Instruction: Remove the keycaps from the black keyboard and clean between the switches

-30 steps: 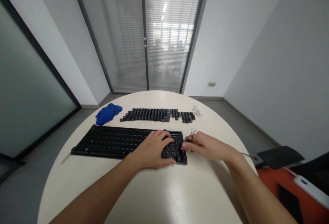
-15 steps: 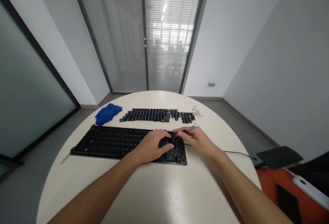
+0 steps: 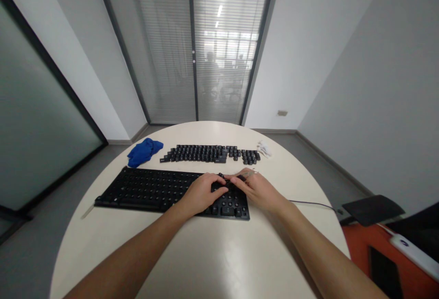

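A black keyboard [image 3: 147, 189] with most of its keycaps off lies on the round table. Over its right part rests my left hand [image 3: 205, 193], thumb and fingers bent near the number pad; whether it pinches anything is too small to tell. My right hand [image 3: 255, 188] is closed on a thin metal tool [image 3: 251, 173] with a dark part, at the keyboard's upper right. The tool's tip is hidden between the hands. Loose black keycaps [image 3: 199, 153] lie in rows behind the keyboard.
A blue cloth [image 3: 144, 152] lies at the back left, a crumpled white tissue [image 3: 264, 148] at the back right. A thin pale stick [image 3: 88, 211] pokes out by the keyboard's left corner. The cable [image 3: 313, 204] runs right. Beyond the table [image 3: 185, 262] is an orange seat [image 3: 360, 248].
My right hand has shifted slightly left and up along the keyboard's top edge, turning the tool lower. My left fingers have drawn a little closer together.
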Tool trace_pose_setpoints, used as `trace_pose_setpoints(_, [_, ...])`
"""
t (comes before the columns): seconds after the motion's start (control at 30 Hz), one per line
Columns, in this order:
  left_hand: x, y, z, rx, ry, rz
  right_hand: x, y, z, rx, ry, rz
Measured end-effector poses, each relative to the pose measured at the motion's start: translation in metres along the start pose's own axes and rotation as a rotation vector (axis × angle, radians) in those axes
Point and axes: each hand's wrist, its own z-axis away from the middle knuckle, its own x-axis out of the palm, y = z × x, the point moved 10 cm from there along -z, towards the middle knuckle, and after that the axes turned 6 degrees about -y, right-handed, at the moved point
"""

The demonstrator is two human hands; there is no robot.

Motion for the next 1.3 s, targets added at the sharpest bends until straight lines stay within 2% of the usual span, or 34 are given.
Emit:
trace_pose_setpoints(0.17, [-0.003, 0.005, 0.001, 0.005, 0.019, -0.006, 0.003, 0.002, -0.003, -0.002, 0.02, -0.114])
trace_pose_setpoints(0.47, [-0.005, 0.004, 0.001, -0.012, 0.02, 0.029, 0.005, 0.026, -0.004, 0.122, 0.106, -0.183])
trace_pose_setpoints(0.87, [-0.005, 0.001, -0.001, 0.003, 0.013, 0.105, 0.01, 0.033, -0.006, 0.135, 0.06, -0.306])
trace_pose_setpoints(1.07, [-0.006, 0.003, -0.001, 0.008, 0.023, 0.076, 0.012, 0.035, -0.007, 0.144, 0.097, -0.328])
trace_pose_setpoints(1.3, [-0.01, -0.002, -0.002, -0.026, 0.041, 0.218, 0.008, 0.036, -0.008, 0.126, 0.155, -0.369])
